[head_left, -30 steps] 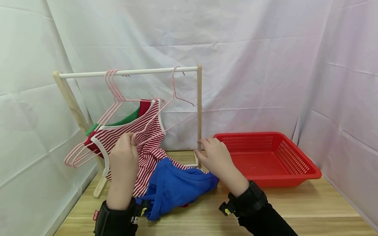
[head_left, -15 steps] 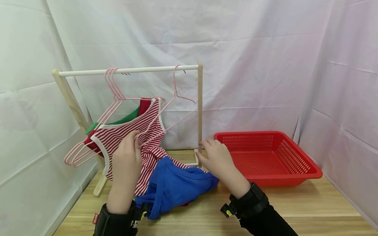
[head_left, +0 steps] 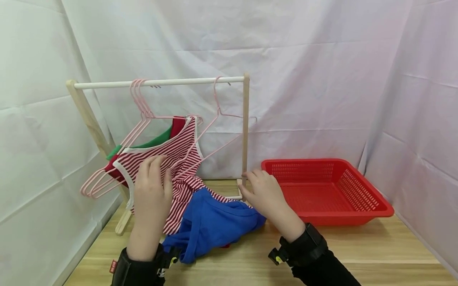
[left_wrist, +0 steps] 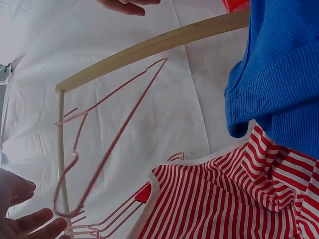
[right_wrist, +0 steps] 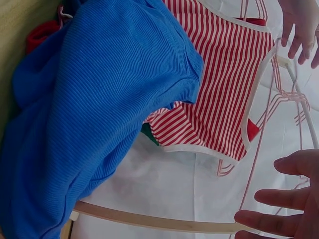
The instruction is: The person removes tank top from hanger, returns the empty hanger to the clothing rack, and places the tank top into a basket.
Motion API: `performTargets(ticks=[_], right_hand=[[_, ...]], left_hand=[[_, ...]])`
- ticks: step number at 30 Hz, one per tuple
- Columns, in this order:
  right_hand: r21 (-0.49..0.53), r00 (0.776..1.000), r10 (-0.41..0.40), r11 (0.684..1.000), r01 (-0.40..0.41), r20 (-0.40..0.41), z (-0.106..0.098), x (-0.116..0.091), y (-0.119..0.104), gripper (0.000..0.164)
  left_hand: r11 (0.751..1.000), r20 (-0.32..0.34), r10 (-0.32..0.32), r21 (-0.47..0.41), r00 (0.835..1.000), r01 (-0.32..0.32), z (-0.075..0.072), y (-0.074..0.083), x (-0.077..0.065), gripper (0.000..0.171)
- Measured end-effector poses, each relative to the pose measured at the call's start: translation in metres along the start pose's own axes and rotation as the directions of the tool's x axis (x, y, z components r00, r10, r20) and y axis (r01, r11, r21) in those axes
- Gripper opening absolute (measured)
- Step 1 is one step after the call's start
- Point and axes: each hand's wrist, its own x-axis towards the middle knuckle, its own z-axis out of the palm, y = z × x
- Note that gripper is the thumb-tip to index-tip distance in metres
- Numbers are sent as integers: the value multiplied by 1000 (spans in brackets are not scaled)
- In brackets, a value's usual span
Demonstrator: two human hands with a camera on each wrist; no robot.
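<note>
A bare pink hanger hangs near the right end of the rack's white bar. My left hand is by the hanger's near corner, fingers extended and thumb apart, holding nothing; the left wrist view shows this hanger corner just beyond the fingertips. My right hand is in the air near the rack's right post, fingers spread in the right wrist view, gripping nothing. Left of the bare hanger, a red-and-white striped sleeveless top hangs in front of green and dark red garments.
A blue ribbed garment lies bunched below the striped top, over its lower part, with a bit of red beneath. To the right stands a red plastic basket on the wooden table. White cloth encloses the back and sides.
My left hand has let go of the bare hanger's corner and its fingers have straightened. The hanger has swung slightly, its far end now showing past the post. The right hand has barely moved.
</note>
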Motion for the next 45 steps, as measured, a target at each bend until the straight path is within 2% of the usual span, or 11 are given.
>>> performTargets(ticks=[4,9,15,18,21,24,29,33,36,40,45], right_hand=[[10,1000,-8,1000,7,14,3,-1,-1,32],[23,998,-39,999,38,42,7,-4,-5,35],[63,991,-104,993,99,82,15,-9,-11,33],[113,981,-140,986,125,135,21,-12,-14,35],[196,963,-160,973,118,216,27,-16,-18,39],[256,946,-172,962,100,276,33,-19,-22,42],[251,923,-210,959,130,321,43,-22,-28,47],[213,900,-220,966,147,377,55,-24,-31,55],[179,889,-214,972,152,406,65,-26,-32,64],[168,885,-203,975,145,418,76,-28,-34,69],[190,887,-183,976,111,424,87,-27,-35,63]], left_hand=[[1000,-9,23,1,1000,-23,-4,2,1,30],[995,-31,89,-39,996,-91,-8,9,3,27],[982,-2,177,-68,984,-176,-11,19,0,25],[972,11,220,-82,975,-218,-9,21,-3,22],[961,33,262,-99,965,-257,-6,22,-6,19],[951,69,294,-119,953,-285,-2,22,-11,17],[945,167,322,-110,932,-307,4,19,-20,18],[951,289,308,-79,907,-297,7,18,-27,21],[957,353,287,-68,891,-281,9,16,-31,22],[959,389,276,-58,879,-276,14,13,-37,22],[959,412,273,-46,869,-279,20,8,-43,23]])
